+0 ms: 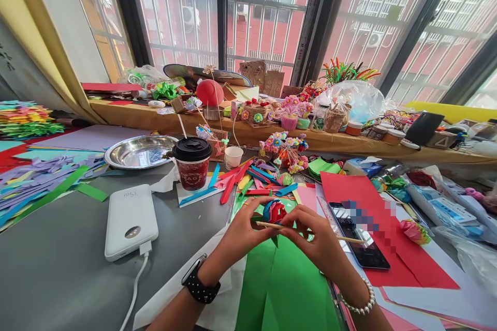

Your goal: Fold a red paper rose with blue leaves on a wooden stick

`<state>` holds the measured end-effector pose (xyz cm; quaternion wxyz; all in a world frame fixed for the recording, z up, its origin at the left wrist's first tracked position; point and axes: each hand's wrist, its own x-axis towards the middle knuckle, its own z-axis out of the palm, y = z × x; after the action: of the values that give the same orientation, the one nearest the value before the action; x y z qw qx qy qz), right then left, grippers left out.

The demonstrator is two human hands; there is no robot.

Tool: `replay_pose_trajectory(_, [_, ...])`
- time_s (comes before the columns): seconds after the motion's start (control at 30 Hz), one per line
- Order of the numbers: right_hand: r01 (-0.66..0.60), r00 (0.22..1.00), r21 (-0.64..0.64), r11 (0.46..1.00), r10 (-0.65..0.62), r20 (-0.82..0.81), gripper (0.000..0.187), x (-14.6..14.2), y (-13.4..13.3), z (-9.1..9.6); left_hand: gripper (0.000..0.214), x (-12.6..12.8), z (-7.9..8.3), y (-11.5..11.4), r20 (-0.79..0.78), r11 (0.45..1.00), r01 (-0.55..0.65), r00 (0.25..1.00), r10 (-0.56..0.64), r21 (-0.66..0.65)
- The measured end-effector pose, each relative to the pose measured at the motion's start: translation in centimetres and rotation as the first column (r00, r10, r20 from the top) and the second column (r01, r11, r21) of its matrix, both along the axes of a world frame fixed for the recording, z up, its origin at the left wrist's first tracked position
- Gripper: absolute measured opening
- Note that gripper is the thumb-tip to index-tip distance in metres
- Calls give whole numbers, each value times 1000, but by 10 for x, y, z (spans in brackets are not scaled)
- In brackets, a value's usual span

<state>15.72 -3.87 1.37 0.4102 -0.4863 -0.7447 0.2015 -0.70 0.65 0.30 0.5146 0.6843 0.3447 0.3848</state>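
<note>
A folded paper flower [276,212], blue outside and red within, is held between my hands above a green paper sheet [295,279]. My left hand [246,225], with a watch on its wrist, curls round the flower's left side, its thumb near one end of a thin wooden stick [351,239]. My right hand [312,235] pinches that stick close under the flower, fingertips touching the petals. The stick slants right past my right hand, over a phone [361,238]. Whether the stick is joined to the flower is hidden by my fingers.
A white power bank [132,222] with a cable lies left. Behind stand a lidded paper cup [193,165], a metal plate [142,152] and a small white cup [233,157]. Paper strips [236,181] lie ahead; red paper [419,248] and a pink paper flower [415,231] lie right.
</note>
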Motion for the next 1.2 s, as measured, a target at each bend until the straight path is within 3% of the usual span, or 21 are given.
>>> replay_pose_trajectory(0.13, [10,1000,17,1000,-11,27,9,0,0,-2,51,0,-4,1,0,1000,6,1000,-6,-15])
replay_pose_trajectory(0.27, [84,991,131,988,-96,92,9,1,3,-6,56,-1,-6,3,-33,1000,-4,999,3,-19])
replay_pose_trajectory(0.37, [117,969,248,962,-165,182,10,1,6,-10,59,-3,-6,5,-83,987,-71,993,84,143])
replay_pose_trajectory(0.43, [120,952,292,949,-193,237,11,1,7,-12,55,-3,-5,6,-106,945,-137,979,175,298])
replay_pose_trajectory(0.53, [124,937,306,944,-213,277,11,-1,7,-13,35,-3,-3,7,-122,876,-171,961,250,451])
replay_pose_trajectory(0.63, [121,940,301,946,-207,273,11,-2,7,-13,14,-4,-2,7,-183,846,-108,955,235,522])
replay_pose_trajectory(0.93, [135,951,267,954,-200,235,9,-4,7,-14,11,-3,-1,5,-217,806,-57,950,225,589])
replay_pose_trajectory(1.2, [119,947,215,969,-176,269,13,-4,6,-17,12,-3,-5,7,-242,846,28,963,121,532])
